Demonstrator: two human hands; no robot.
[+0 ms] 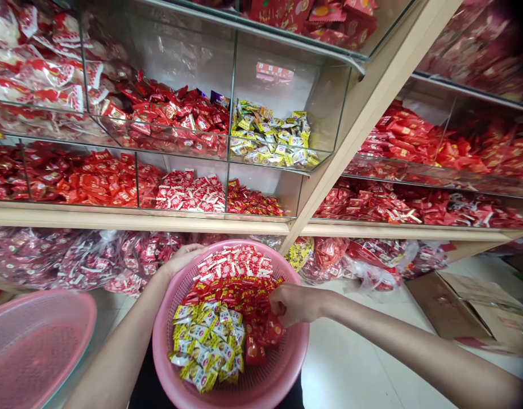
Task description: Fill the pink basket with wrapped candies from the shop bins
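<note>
A round pink basket (163, 352) holds wrapped candies in separate patches: red-and-white ones (236, 261) at the back, dark red ones with yellow print (227, 291) across the middle, yellow-and-white ones (212, 341) at the front left, and plain red packets (256, 346) on the right. My left hand (185, 258) grips the basket's far left rim, its fingers partly hidden. Over the right side of the basket, my right hand (293, 305) is closed with curled fingers, right at the red packets. Whatever lies inside those fingers is hidden.
Glass-fronted shelves (180, 136) of wrapped candies rise ahead, with a slanting wooden post (351, 136). Below them lie filled plastic bags (91, 261). Another pink basket (35, 341) is at left; an open cardboard box (449, 307) is on the floor at right.
</note>
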